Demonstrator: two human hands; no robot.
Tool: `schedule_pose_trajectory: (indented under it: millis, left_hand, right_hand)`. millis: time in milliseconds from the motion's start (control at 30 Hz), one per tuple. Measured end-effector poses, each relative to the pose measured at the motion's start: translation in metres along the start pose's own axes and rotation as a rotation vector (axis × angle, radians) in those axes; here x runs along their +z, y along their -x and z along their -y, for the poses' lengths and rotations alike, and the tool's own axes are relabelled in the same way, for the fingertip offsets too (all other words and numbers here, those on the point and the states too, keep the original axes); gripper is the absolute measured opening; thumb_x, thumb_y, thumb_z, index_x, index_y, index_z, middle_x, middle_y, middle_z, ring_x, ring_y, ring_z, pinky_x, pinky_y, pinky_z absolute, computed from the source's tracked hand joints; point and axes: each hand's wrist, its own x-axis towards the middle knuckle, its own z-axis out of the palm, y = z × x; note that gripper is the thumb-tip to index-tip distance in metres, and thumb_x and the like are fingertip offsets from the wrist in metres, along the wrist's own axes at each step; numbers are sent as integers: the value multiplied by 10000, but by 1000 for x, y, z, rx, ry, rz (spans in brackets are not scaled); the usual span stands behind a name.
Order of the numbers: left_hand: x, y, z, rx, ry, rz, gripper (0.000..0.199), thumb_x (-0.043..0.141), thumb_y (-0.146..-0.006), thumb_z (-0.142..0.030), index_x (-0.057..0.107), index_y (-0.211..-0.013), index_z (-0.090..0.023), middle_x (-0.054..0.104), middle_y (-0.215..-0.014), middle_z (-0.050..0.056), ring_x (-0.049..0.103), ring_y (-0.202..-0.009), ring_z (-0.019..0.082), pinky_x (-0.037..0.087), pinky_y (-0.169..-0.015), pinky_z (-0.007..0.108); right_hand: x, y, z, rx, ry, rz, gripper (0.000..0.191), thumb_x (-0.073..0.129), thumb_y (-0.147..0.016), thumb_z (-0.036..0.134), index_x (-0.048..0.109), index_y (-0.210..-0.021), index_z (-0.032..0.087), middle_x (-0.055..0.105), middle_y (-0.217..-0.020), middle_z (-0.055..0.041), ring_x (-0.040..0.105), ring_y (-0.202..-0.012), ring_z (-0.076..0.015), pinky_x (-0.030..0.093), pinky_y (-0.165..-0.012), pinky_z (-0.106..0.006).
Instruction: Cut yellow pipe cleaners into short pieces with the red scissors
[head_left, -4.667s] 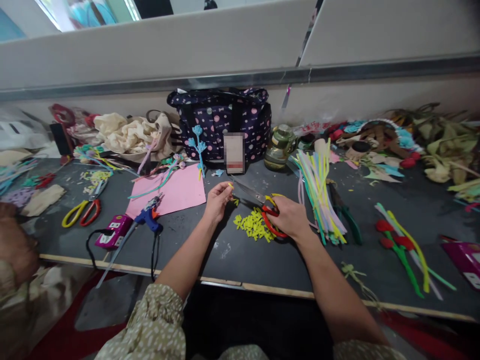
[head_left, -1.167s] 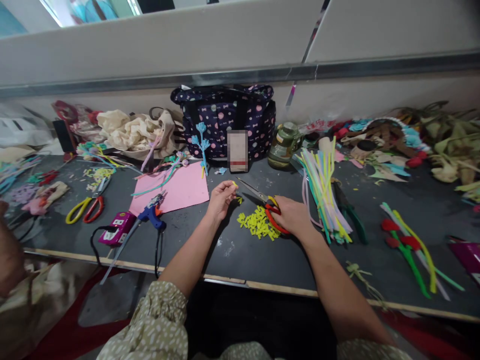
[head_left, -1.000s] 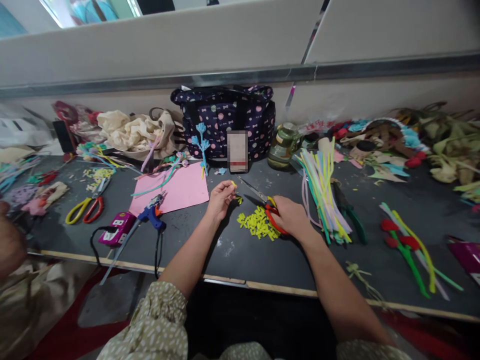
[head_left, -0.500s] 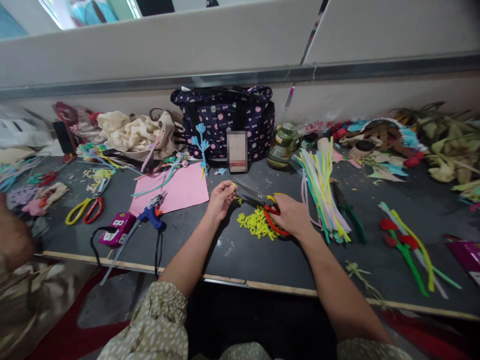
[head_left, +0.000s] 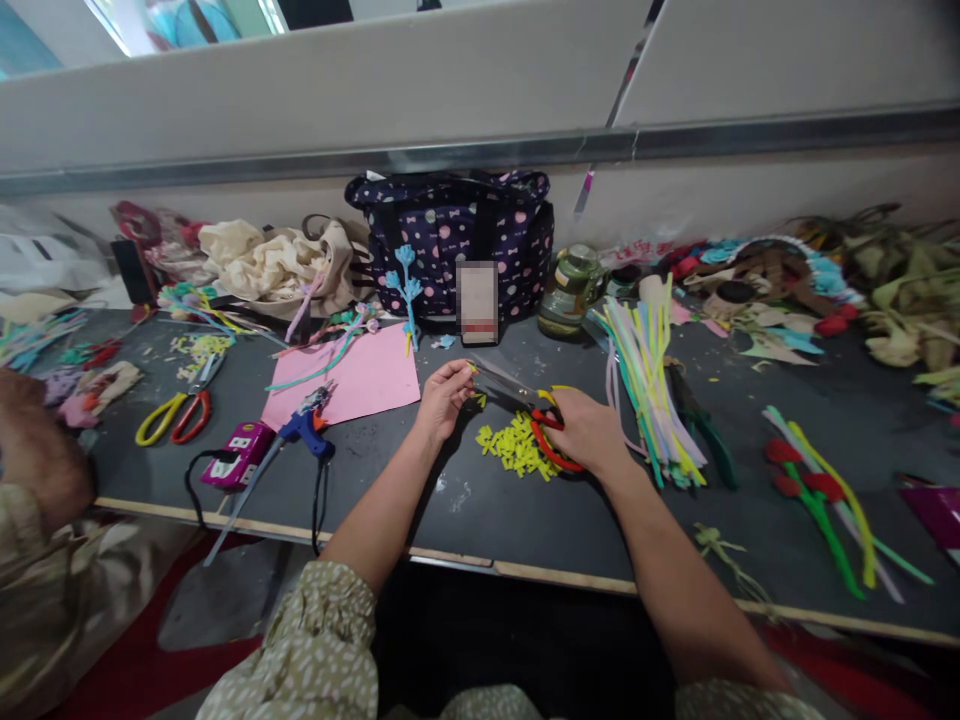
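Observation:
My left hand (head_left: 448, 393) is closed in a pinch on a small yellow piece (head_left: 472, 368), of which only a bit shows at the fingertips. My right hand (head_left: 587, 430) grips the red and yellow handles of a pair of scissors (head_left: 523, 392). The blades are parted and point left, their tips close to the yellow piece. Below the blades lies a heap of short yellow clippings (head_left: 517, 447) on the dark table (head_left: 442, 520). One bent yellow clipping (head_left: 480, 400) sits right by my left fingers.
To the right lie a bundle of pipe cleaners (head_left: 646, 385), green-handled pliers (head_left: 703, 425) and red pipe-cleaner flowers (head_left: 814, 485). Leftward are a glue gun (head_left: 304, 425), pink paper (head_left: 375, 370), a purple power strip (head_left: 238, 455) and other scissors (head_left: 178, 415). Behind stands a bag (head_left: 420, 230). Another person's arm (head_left: 45, 450) rests far left.
The whole view has shifted slightly. Both hands keep nearly the same pose, with the scissor blades still parted near the yellow piece. The other person's arm at far left has moved a little inward.

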Motion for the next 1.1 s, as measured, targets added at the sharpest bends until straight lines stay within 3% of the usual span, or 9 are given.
schedule_pose_trajectory:
  millis: [467, 1100]
  left_hand:
    - [1, 0, 1, 23, -19, -35, 312, 856, -569, -241, 650, -789, -160, 610, -711, -32, 531, -552, 41, 458, -535, 163]
    - [-1, -1, 0, -7, 18, -32, 327, 858, -571, -224, 654, -820, -166, 644, -715, -27, 605, -617, 67, 521, -641, 204]
  right_hand:
    - [0, 0, 1, 16, -26, -31, 240, 513, -833, 254, 610, -1030, 157, 688, -1069, -121, 604, -996, -246, 427, -759, -295]
    - [2, -1, 1, 19, -54, -45, 247, 512, -828, 251, 609, -1035, 158, 691, -1069, -117, 612, -1020, -244, 440, -793, -300]
